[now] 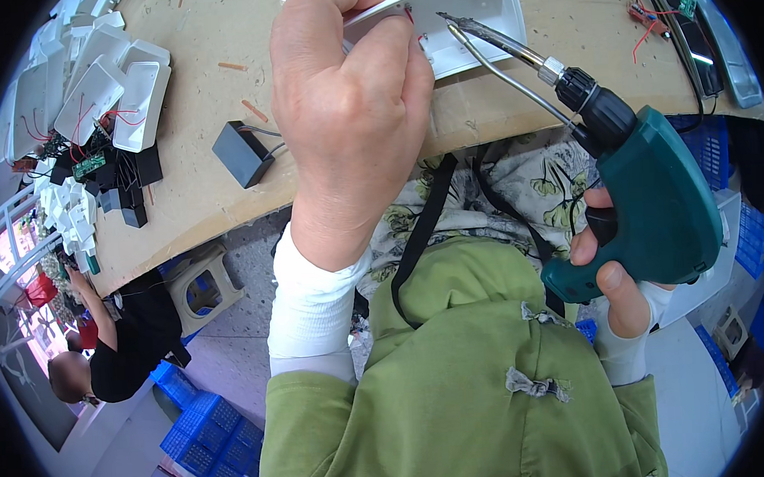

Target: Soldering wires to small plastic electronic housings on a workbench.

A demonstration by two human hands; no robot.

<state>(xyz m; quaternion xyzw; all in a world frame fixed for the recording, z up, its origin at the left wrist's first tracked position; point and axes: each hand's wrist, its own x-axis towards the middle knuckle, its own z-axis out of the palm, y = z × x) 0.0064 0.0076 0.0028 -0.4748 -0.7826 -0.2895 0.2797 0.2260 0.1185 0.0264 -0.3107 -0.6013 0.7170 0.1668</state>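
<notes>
My right hand [612,265] grips a dark green soldering gun [665,198], fingers around its handle and trigger. Its dark tip and the thin metal feed tube beside it point left, over the open white plastic case [479,26]. My left hand [349,111] is closed at the left end of this case, with fingers on its wall and inside it. A short red wire [409,12] shows by the fingertips; whether they pinch it is hidden. Left of my wrist lies a small black box [244,155] with grey leads passing behind my wrist.
White cases [142,104] with red wires, circuit boards and black boxes pile at the table's left. A red-wired part [647,17] lies at the right, beside dark glossy panels [691,41]. A co-worker [128,338] sits at far left, near a stool [199,287] and blue crates [211,437].
</notes>
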